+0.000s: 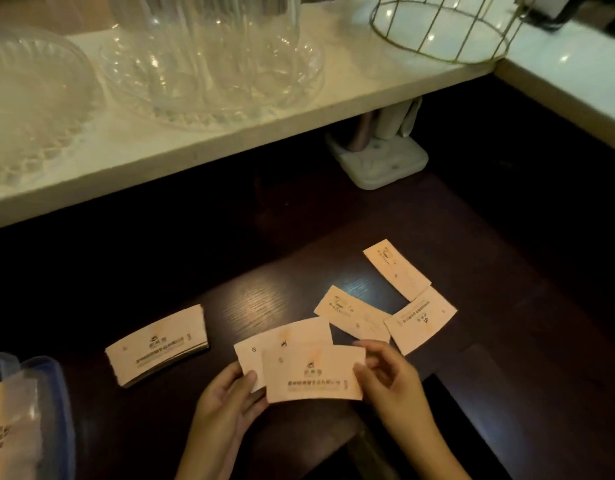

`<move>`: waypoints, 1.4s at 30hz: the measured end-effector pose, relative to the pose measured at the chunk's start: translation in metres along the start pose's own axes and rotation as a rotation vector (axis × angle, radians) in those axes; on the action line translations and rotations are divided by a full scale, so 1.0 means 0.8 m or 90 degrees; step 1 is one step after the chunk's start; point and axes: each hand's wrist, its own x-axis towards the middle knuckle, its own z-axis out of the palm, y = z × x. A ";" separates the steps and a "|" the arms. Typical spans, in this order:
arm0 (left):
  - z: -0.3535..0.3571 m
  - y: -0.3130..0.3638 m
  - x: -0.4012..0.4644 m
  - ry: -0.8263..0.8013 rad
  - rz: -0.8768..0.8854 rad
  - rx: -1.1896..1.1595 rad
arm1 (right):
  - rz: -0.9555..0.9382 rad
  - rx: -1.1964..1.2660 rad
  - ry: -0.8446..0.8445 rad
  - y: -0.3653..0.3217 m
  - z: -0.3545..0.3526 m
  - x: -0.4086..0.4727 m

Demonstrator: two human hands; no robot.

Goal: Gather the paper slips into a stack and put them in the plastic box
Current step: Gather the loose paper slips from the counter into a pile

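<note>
Dark wood grain covers the bench where the paper slips lie. Near its front edge the left hand pinches the left ends of two overlapping slips, thumb on top and fingers beneath, so that grip is closed on them. The right hand meets the right end of the front slip, its thumb and forefinger curled at the paper's edge; whether they truly pinch it I cannot tell.

Three loose slips lie flat just behind the right hand, toward the bench's right side: one close to the held pair, one overlapping it at the right, one further back and angled. A stack of slips rests well to the left of the hands, apart from them. At the front left corner sits the plastic box, blue-rimmed and clear, with some paper showing inside.

Behind the bench runs a pale raised shelf carrying clear glassware and a wire basket. Under its edge stands a white holder.
</note>
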 end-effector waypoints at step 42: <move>0.094 -0.017 0.049 0.001 0.025 0.019 | -0.235 -0.315 -0.185 -0.055 -0.086 0.086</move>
